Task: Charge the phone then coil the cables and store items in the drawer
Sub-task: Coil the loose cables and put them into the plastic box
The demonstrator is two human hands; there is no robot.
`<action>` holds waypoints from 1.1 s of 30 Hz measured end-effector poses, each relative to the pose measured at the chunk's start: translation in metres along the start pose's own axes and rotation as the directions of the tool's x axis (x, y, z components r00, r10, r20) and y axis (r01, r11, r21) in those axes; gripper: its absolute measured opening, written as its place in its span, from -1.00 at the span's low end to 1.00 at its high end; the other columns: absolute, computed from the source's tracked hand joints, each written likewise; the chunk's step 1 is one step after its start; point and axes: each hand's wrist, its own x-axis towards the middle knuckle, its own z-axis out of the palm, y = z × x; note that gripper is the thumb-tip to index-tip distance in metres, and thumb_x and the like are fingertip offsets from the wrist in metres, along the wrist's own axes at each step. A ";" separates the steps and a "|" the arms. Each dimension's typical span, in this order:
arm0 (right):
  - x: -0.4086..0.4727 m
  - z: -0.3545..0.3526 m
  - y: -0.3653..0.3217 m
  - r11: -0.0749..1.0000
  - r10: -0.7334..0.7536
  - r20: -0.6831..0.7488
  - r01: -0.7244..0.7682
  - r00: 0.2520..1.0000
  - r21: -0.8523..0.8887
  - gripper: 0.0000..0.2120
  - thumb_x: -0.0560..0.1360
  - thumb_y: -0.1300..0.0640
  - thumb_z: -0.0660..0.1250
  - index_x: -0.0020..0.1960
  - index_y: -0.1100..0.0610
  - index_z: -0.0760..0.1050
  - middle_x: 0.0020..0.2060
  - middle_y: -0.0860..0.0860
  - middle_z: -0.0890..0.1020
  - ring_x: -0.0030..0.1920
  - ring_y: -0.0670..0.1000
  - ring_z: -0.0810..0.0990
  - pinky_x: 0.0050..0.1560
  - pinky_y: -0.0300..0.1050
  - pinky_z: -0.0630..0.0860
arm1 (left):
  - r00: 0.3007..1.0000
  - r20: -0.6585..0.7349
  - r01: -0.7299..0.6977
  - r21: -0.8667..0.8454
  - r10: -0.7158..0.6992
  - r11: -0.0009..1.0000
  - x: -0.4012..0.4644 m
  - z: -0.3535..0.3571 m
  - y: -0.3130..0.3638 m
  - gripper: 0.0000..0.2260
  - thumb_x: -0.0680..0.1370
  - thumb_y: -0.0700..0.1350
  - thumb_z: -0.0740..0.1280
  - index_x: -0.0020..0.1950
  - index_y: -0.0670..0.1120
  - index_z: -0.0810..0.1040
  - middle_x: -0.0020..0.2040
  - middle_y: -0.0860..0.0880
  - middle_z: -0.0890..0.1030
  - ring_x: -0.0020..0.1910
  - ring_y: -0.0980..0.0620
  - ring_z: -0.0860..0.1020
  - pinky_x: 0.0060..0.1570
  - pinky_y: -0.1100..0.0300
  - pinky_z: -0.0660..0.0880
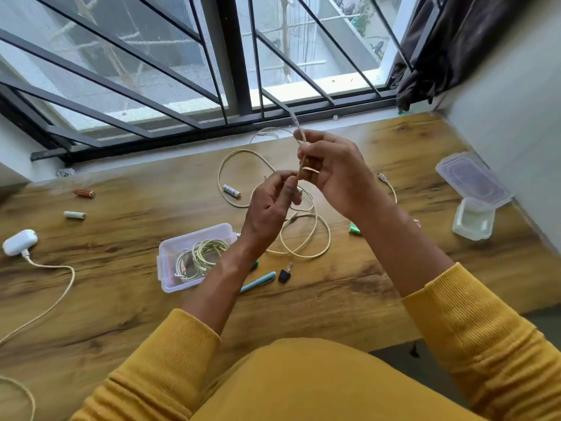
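- so, the cream cable [306, 235] is held up in the middle of the frame, with its loose loops trailing on the wooden table [121, 299] just below the hands.
- the right hand [337, 174] is curled round a stretch near one end, with the plug tip poking up toward the window bars [182, 95]; the left hand [270, 208] is pinching the strand a bit lower, thumb against fingertips.
- it's judged to be light and floppy, probably braided, so decent grip can be expected and no real force is needed.
- loops will likely spring open unless they're pinned by a thumb; the best hold is probably on the cord itself, just behind the plug, not on the connector.
- sharp kinks near the plug ends are probably best avoided, since that's where such cords tend to fail.
- another coiled cable [200, 259] is already tucked in the clear box [170, 253] at lower centre-left, touching its walls.
- a white charger [18, 241] with its own cord is seen at the left edge; no phone or drawer can be made out.
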 end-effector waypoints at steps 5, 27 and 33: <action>-0.012 -0.002 -0.026 0.964 0.056 0.050 -0.067 0.997 0.257 -0.87 0.70 0.15 0.23 0.08 0.15 0.54 -0.32 -0.01 0.47 -0.28 -0.02 0.50 0.04 -0.02 0.58 | 0.995 0.096 -0.040 0.001 0.039 0.999 -0.005 0.007 0.001 -0.69 0.72 0.04 0.21 -0.03 -0.05 0.67 -0.16 0.04 0.65 -0.20 0.03 0.59 -0.15 -0.05 0.56; -0.048 -0.017 -0.048 0.798 0.447 0.571 -0.018 0.689 -0.602 -0.71 0.77 0.09 0.10 0.28 0.34 0.35 -0.18 0.27 0.71 -0.29 0.20 0.65 -0.24 0.00 0.53 | 0.998 0.052 -0.033 -0.093 0.038 0.995 0.018 -0.017 0.042 -0.71 0.62 -0.14 0.33 -0.29 -0.18 0.49 -0.40 -0.02 0.44 -0.39 0.10 0.35 -0.31 0.29 0.35; -0.043 -0.015 -0.020 0.648 0.378 0.272 -0.044 0.885 -0.760 -0.72 0.78 0.16 0.09 0.31 0.37 0.38 -0.10 0.19 0.77 -0.13 0.15 0.72 -0.04 -0.01 0.54 | 0.996 0.063 -0.072 0.121 0.065 0.990 0.020 -0.023 0.043 -0.78 0.56 0.07 0.42 -0.17 -0.04 0.70 -0.29 -0.10 0.66 -0.33 0.03 0.52 -0.25 0.04 0.43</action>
